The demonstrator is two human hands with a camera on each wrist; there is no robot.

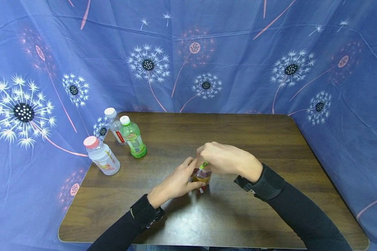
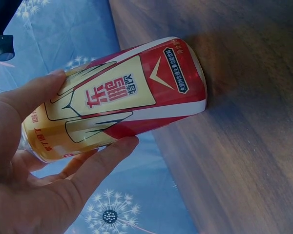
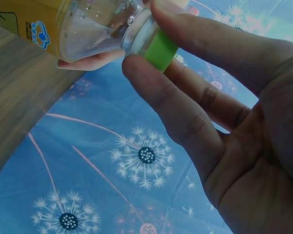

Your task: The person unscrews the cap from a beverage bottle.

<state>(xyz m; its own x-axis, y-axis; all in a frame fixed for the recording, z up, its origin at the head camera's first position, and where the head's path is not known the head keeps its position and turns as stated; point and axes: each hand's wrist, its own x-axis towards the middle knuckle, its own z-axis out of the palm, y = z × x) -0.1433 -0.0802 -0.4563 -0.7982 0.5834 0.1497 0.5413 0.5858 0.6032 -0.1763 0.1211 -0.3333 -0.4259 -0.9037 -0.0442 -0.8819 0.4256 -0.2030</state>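
A drink bottle with a red and yellow label [image 2: 119,92] stands on the wooden table in front of me. My left hand [image 1: 176,179] holds it round its upper body, thumb and fingers on opposite sides in the left wrist view. On its neck sits a green cap [image 3: 161,51]. From above, my right hand [image 1: 224,158] pinches this cap between thumb and fingers, as the right wrist view shows. Droplets cling inside the clear shoulder [image 3: 95,24] of the bottle. In the head view both hands hide much of the bottle.
Left of the hands stand a green bottle with a white cap [image 1: 133,139], a clear bottle with a white cap [image 1: 114,125] and a pale bottle with a pink cap [image 1: 105,158]. A blue dandelion-print cloth [image 1: 238,62] hangs behind the brown table [image 1: 264,136].
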